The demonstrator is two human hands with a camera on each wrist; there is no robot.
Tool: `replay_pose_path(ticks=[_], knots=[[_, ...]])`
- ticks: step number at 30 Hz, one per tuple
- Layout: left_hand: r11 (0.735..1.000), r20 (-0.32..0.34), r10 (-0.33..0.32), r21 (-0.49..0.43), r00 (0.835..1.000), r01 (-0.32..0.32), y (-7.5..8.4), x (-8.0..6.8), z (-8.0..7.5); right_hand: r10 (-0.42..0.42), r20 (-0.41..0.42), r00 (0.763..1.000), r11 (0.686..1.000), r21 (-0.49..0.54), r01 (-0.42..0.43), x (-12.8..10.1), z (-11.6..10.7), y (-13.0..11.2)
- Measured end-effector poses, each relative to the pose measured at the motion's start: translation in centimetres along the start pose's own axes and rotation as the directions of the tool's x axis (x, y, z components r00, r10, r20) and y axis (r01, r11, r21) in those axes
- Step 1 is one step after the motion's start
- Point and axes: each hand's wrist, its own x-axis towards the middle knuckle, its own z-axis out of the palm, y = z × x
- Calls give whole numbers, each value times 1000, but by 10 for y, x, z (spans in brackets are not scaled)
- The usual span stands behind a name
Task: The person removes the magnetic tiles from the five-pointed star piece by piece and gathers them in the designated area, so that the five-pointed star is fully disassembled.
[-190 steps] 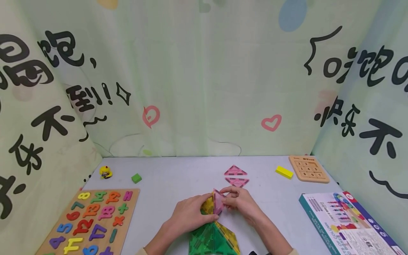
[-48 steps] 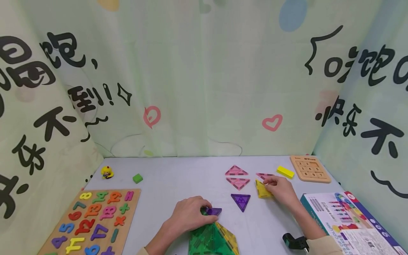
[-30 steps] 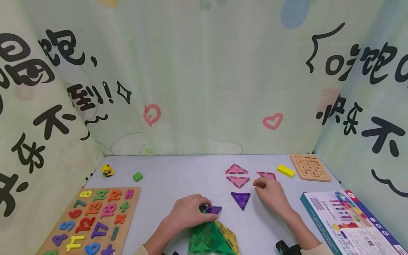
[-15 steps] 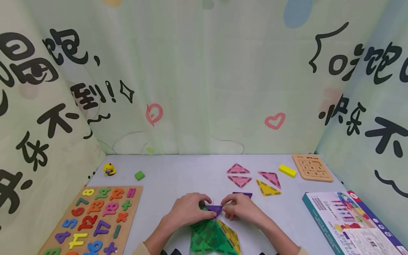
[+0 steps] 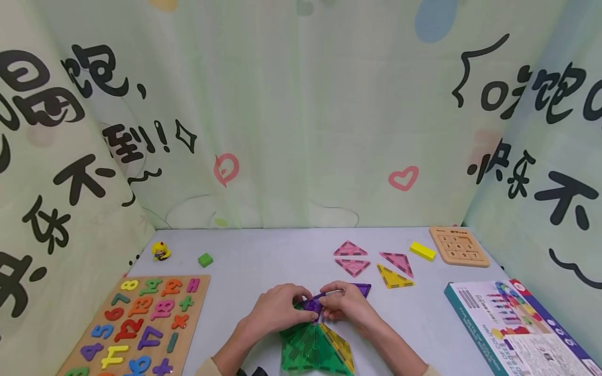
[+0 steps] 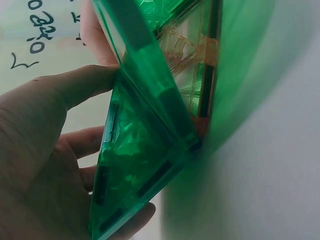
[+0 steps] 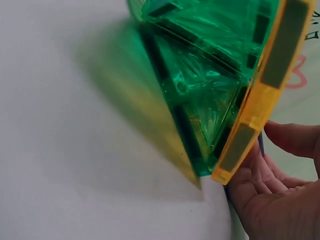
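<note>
A structure of translucent magnetic tiles stands at the front of the table in the head view, with green triangle tiles in front and a yellow tile on its right side. My left hand grips its back left part; in the left wrist view, thumb and fingers curl around a green triangle tile. At the top, my right hand pinches a purple triangle tile, partly covered by fingers. Behind the right hand lies another purple tile. The right wrist view shows the yellow tile's edge near the fingers.
Two pink tiles lie behind the hands, and a third pink tile beside a loose yellow tile to their right. A number board lies left, a box right. Small toys and blocks sit farther back.
The right hand has set the pink and yellow tiles down at the right, then come back to the structure's top. The purple tile there has tilted between the hands; the left hand stays put.
</note>
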Motion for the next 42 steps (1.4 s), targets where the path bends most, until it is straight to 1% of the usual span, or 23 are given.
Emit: replay_pose_path(ticks=[4, 8, 12, 15, 18, 22, 27, 31, 33, 35, 37, 39, 42], knots=[[1000, 16, 11, -11, 1000, -11, 0, 1, 0, 16, -47, 999, 999, 39, -15, 0, 1, 1], [1000, 41, 14, -29, 999, -12, -1, 1, -1, 5, -91, 996, 1000, 28, -2, -3, 1, 0], [999, 44, 24, -22, 999, -23, -2, 0, -3, -1, -151, 989, 1000, 26, 5, -10, -7, -3], [999, 55, 28, -20, 998, -27, -2, 1, -2, 9, -196, 980, 999, 34, -3, -19, -21, -4], [999, 68, 21, -33, 997, -19, -3, 1, -3, 19, -225, 974, 999, 36, -11, -30, -38, -5], [997, 82, 11, -79, 997, -5, -8, 1, -7, 38, -284, 958, 999, 33, -30, -43, -61, -6], [990, 98, -19, -137, 995, 33, -14, 0, -12, 55, -380, 923, 998, -14, -65, -57, -92, -3], [988, 87, -34, -146, 996, 46, -23, -3, -16, 71, -428, 901, 991, -72, -113, -61, -109, 5], [989, 84, -42, -138, 996, 54, -26, -4, -18, 75, -442, 894, 986, -102, -133, -62, -114, 9], [989, 86, -58, -132, 995, 69, -29, -5, -20, 69, -451, 890, 979, -142, -148, -61, -118, 13], [987, 95, -75, -131, 993, 87, -30, -5, -22, 40, -462, 886, 961, -225, -160, -60, -121, 17], [986, 104, -86, -136, 991, 100, -31, -4, -22, -1, -477, 879, 929, -325, -175, -59, -123, 19], [981, 112, -87, -161, 990, 104, -33, -3, -23, -44, -493, 869, 869, -448, -210, -58, -124, 20]])
